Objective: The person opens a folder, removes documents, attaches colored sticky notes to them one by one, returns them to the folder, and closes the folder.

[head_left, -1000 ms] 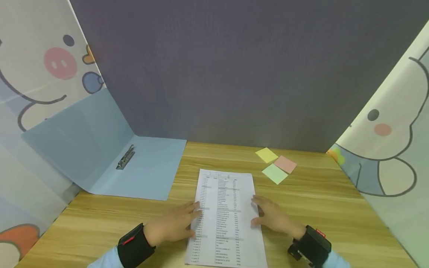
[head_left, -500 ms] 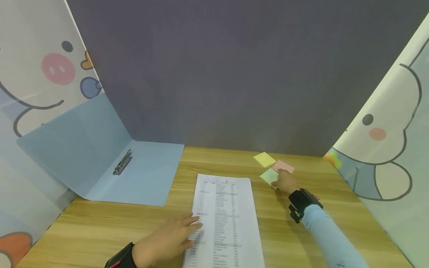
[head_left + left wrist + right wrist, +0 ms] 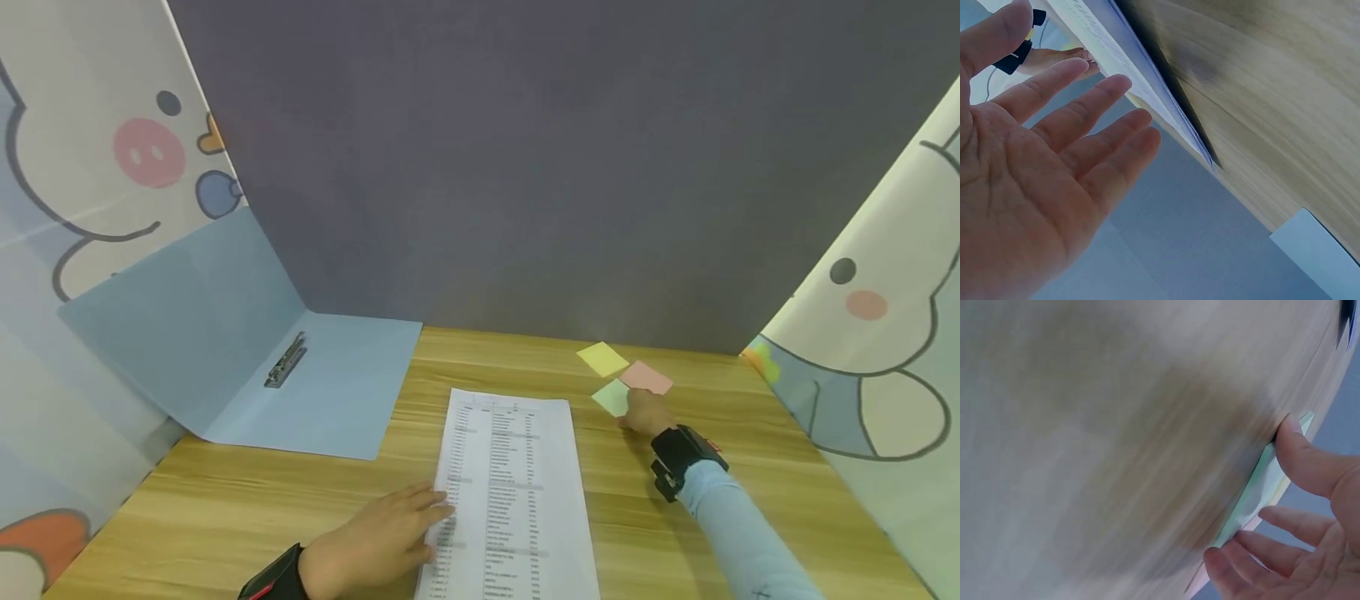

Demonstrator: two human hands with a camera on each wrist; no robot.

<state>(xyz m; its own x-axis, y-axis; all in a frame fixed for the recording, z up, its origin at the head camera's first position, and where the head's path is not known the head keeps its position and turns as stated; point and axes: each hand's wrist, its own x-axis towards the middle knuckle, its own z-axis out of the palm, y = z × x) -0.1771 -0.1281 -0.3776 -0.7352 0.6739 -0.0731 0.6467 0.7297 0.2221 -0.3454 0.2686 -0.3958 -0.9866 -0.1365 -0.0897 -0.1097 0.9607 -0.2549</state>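
Note:
A stack of printed sheets (image 3: 510, 492) lies on the wooden table in the head view. My left hand (image 3: 378, 537) is at the stack's left edge, its fingers extended and fingertips over the margin; the left wrist view shows the palm (image 3: 1016, 194) with nothing in it. Farther right, my right hand (image 3: 647, 412) covers part of a green sticky note pad (image 3: 612, 398). In the right wrist view, the thumb (image 3: 1300, 453) and fingertips hold opposite edges of the green pad (image 3: 1257, 490), which lies on or very near the table.
Beside the green pad are a pink sticky note pad (image 3: 647, 377) and a yellow one (image 3: 602, 359). An open blue folder (image 3: 348, 383) with a metal clip (image 3: 287, 362) stands at the left. A dark panel (image 3: 487, 167) closes off the back, and cartoon-printed walls flank the table.
My right hand has left the right edge of the sheets, reached forward to the green pad, and drawn its fingers in on it. My left hand has shifted slightly toward me along the sheets.

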